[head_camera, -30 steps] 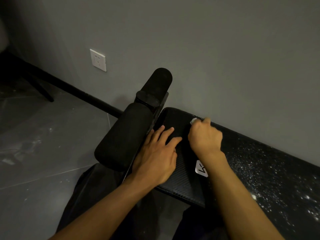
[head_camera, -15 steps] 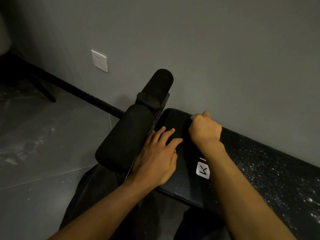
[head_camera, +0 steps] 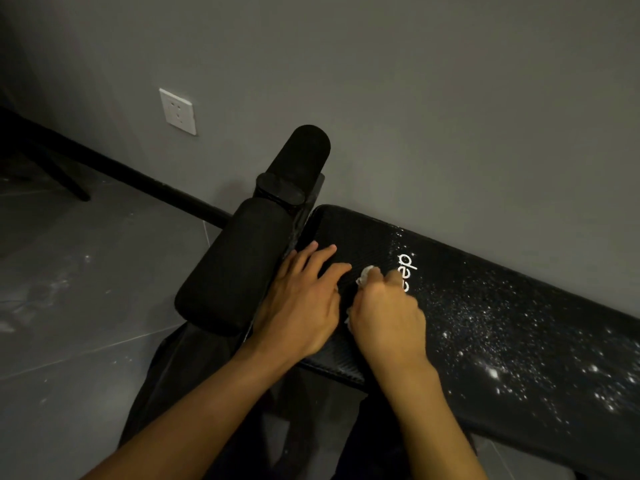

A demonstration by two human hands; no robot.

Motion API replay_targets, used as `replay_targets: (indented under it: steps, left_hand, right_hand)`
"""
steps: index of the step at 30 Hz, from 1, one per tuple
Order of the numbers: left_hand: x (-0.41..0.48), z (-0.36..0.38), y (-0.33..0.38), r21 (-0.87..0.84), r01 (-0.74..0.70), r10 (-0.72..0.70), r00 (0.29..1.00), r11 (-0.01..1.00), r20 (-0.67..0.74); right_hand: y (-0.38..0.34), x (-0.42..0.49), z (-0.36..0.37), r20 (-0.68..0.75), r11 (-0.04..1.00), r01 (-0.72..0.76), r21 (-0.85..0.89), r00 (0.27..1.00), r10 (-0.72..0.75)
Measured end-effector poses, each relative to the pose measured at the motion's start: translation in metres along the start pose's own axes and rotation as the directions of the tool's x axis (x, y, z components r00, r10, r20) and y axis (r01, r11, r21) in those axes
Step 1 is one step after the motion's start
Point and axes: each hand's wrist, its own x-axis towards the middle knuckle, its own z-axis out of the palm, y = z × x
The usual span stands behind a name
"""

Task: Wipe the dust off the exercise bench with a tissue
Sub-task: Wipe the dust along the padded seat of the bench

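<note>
A long black exercise bench [head_camera: 512, 327] runs along the grey wall, its right part speckled with white dust and its left end dark. My right hand [head_camera: 388, 317] is curled round a crumpled white tissue [head_camera: 365, 276] and presses it on the pad beside white lettering. Only bits of the tissue poke out past my fingers. My left hand [head_camera: 304, 299] lies flat with fingers spread on the bench's left end, close beside the right hand.
Two black foam rollers [head_camera: 242, 265] stick out from the bench's left end, one nearer me, one towards the wall. A white wall socket [head_camera: 177, 111] sits above a black skirting strip. Grey dusty floor tiles [head_camera: 86, 289] lie to the left.
My right hand with the tissue has pulled back from the pad's far edge towards me, uncovering the white lettering. The left hand has stayed in place.
</note>
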Motion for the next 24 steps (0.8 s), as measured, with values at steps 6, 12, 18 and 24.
replay_targets:
  steps: [6,12,18,24]
  left_hand:
    - [0.0,0.0,0.001,0.002,0.005,-0.005,1.0,1.0,-0.014]
    - [-0.001,0.001,0.0,0.009,-0.008,0.008,1.0,1.0,-0.011]
    - [-0.001,-0.001,0.004,0.009,0.004,-0.004,1.0,1.0,-0.018]
    - [-0.002,-0.007,0.004,0.03,-0.029,0.027,0.998,0.999,0.056]
  right_hand:
    - [0.003,-0.071,-0.003,0.173,0.993,0.06,-0.103,0.984,-0.042]
    - [0.006,-0.022,0.009,-0.046,0.992,-0.04,-0.118,0.998,0.035]
    - [0.008,-0.093,0.007,0.106,0.995,0.034,-0.098,0.994,-0.024]
    - [0.023,-0.028,0.008,-0.078,0.996,-0.068,-0.06,0.995,0.064]
